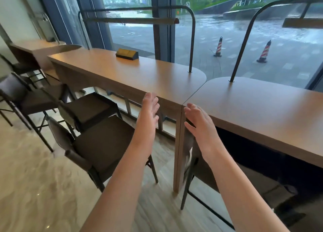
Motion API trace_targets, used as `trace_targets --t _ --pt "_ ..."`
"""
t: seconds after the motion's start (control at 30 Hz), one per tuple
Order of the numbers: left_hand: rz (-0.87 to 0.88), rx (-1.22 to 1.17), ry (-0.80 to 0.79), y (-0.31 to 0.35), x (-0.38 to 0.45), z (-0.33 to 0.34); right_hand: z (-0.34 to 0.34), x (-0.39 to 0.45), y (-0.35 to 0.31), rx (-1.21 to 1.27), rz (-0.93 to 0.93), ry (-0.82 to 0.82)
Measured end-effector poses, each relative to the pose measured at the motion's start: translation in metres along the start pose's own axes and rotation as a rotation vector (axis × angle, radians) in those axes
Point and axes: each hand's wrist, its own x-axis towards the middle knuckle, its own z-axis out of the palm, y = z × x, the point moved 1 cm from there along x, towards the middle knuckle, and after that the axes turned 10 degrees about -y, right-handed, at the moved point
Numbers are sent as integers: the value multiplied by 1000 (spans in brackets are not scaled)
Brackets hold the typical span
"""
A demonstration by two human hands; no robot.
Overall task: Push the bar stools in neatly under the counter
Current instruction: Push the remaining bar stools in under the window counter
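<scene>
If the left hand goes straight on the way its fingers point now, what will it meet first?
Probably the front edge of the left counter: the left hand, open, points forward and upward at it. Depth is unclear, so it might pass just above.

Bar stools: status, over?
Left hand and right hand open, holding nothing. Nearest stool not yet under left counter; right stool partly under. Nothing visibly blocking.

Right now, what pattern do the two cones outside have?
Red and white diagonal stripes with black tops, on both cones, in the head view.
</scene>
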Motion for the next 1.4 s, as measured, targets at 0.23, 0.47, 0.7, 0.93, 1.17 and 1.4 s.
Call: trace_targets --t 0.23,0.47,0.7,0.93,1.17,1.4 --pt "113 85 -61 76 -2 -27 48 4 -75 23 -142 8" --pt "140 52 -129 107 -23 -48 92 -10 -102 101 -220 87" --pt "142 62 -175 114 -47 -74 124 -33 -101 75 -220 134" --pt "145 52 -178 116 -62 -97 147 -45 -93 114 -215 141" --pt "152 7 -137 117 -60 -132 173 -36 -81 152 -205 104" --pt "114 -55 -20 100 -43 -184 210 4 -46 167 -95 1"
